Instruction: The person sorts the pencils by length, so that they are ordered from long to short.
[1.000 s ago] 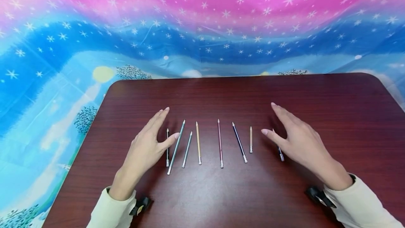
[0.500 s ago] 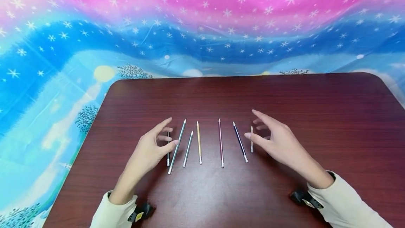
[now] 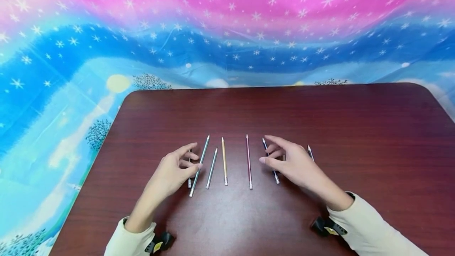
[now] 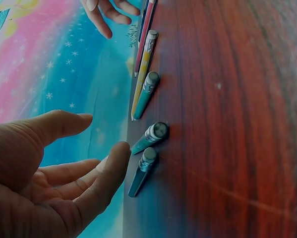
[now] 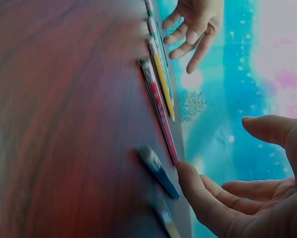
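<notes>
I see both hands relaxed, fingers slightly bent, gripping nothing. L hand [image 3: 174,171] sits over the black pencil [image 3: 189,181] & long teal pencil [image 3: 203,154]; R hand [image 3: 293,162] over the dark blue pencil [image 3: 275,174] & a short pencil [image 3: 284,157], mostly hidden; can't confirm contact. My read: pre-grasp, lining up; next move prob. calls for lower fingertips + a light pinch or inward push. Btwn hands: short teal pencil [image 3: 211,168], yellow pencil [image 3: 224,161], maroon pencil [image 3: 249,161], flat on surface [image 3: 227,110], apart. Another dark pencil [image 3: 310,152] pokes out past R wrist.
</notes>
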### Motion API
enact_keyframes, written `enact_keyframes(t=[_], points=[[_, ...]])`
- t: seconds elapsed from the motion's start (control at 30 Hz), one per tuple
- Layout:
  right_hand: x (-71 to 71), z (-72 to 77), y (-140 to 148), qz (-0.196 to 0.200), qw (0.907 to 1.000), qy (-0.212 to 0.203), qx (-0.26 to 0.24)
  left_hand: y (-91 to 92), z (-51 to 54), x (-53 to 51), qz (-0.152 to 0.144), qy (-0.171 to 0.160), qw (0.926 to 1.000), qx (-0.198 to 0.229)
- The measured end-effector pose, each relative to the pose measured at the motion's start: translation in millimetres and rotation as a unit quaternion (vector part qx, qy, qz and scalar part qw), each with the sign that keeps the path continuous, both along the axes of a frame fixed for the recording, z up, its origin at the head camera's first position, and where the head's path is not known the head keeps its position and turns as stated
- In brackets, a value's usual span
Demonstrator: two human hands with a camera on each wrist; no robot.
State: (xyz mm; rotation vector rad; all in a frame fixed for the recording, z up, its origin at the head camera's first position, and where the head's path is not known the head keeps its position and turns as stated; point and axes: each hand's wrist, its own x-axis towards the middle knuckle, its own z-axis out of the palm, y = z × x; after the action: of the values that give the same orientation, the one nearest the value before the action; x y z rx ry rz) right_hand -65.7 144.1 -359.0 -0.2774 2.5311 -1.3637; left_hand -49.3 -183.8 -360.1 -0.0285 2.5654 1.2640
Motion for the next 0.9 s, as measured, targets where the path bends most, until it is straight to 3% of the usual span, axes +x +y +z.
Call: enact_keyframes(t=[0.13,0.4,0.63,0.9], points=[[-0.1,-5.6,-9.5,-0.001,0.997,-0.054,-0.056,0.8,-1.6,0.4,-0.004,-0.004,1.0,0.002],[-0.5,-15.0,-26.3,-0.004,0.9879,-0.095,-0.123,2.0,-4.0,0.5,0.003,-0.008,0.9999,-0.006],[1.7,-17.5,-36.3,-0.009,0.9848,-0.105,-0.138,4.9,-3.8,1.0,0.011,0.001,0.9999,-0.009],[2.3,-19.7,-42.5,-0.027,0.9862,-0.109,-0.121,7.1,-5.6,2.0,0.017,0.0,0.9999,-0.001]])
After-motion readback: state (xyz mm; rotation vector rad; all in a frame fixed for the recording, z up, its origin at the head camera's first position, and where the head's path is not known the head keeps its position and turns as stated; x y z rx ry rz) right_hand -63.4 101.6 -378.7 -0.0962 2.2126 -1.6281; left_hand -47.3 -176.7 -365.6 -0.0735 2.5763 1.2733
